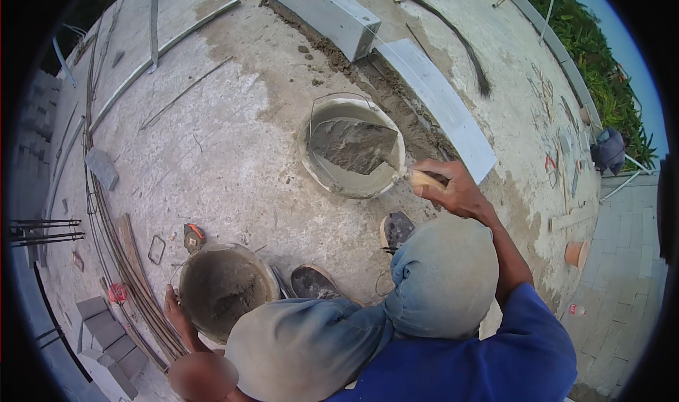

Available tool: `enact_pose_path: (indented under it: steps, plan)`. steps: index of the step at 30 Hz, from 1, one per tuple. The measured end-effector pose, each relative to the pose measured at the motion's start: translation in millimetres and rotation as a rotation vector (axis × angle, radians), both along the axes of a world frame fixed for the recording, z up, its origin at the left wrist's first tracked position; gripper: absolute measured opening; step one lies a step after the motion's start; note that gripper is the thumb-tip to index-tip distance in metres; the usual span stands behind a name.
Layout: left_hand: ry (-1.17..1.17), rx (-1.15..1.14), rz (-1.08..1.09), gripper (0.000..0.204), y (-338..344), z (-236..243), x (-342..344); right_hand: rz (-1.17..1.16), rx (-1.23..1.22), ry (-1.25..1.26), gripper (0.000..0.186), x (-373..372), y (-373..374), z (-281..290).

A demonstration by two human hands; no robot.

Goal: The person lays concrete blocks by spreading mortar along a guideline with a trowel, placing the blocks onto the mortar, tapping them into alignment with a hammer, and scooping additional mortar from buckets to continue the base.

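Concrete floor [219, 144], right hand [461, 191] round trowel [427, 180].

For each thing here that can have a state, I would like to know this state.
Upper bucket: open, inner wall smeared with mortar
Trowel: blade loaded with mortar, held over or in the upper bucket
Right hand: closed on the trowel
Lower bucket: open, some mortar inside
Left hand: at the lower bucket's side; grip unclear
Tape measure: lying on the floor
Far long block: mortar along its base
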State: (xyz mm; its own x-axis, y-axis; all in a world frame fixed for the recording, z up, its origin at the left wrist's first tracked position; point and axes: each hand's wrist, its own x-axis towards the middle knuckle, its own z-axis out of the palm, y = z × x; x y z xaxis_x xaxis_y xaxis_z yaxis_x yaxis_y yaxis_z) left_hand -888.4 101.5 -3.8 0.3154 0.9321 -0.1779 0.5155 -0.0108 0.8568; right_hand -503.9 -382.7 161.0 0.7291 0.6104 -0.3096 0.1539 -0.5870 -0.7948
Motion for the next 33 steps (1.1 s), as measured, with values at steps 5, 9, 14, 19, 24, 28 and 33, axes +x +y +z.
enact_pose_path:
  steps: [5,9,14,19,24,28,33]
  plan:
    - [-0.097,-0.211,-0.010,0.043,5.0,-1.5,-12.5,0.770,-0.083,0.289,0.037,-9.1,162.4,-11.3]
    - [-0.122,-0.228,-0.120,0.044,-5.4,-6.3,-8.5,1.034,-0.154,0.300,0.034,-63.7,246.0,-64.4]
    - [0.071,0.023,-0.155,0.041,100.8,29.8,-126.6,0.840,0.331,-0.171,0.048,-9.0,198.9,10.8]
    - [0.395,0.405,-0.093,0.046,42.9,102.5,-31.7,-0.109,0.460,-0.209,0.045,167.9,22.2,46.1]
    - [0.214,0.652,-0.372,0.035,-110.0,220.2,194.1,-0.528,-0.249,-0.220,0.043,320.3,-200.5,-110.7]
    - [0.120,0.790,-1.136,0.024,-271.6,261.8,363.1,-0.545,-0.411,-0.324,0.058,344.0,-271.7,-206.6]
    - [-0.173,0.837,-1.928,0.033,-426.4,167.9,501.9,-0.479,-0.333,-0.023,0.080,366.6,-227.5,-217.0]
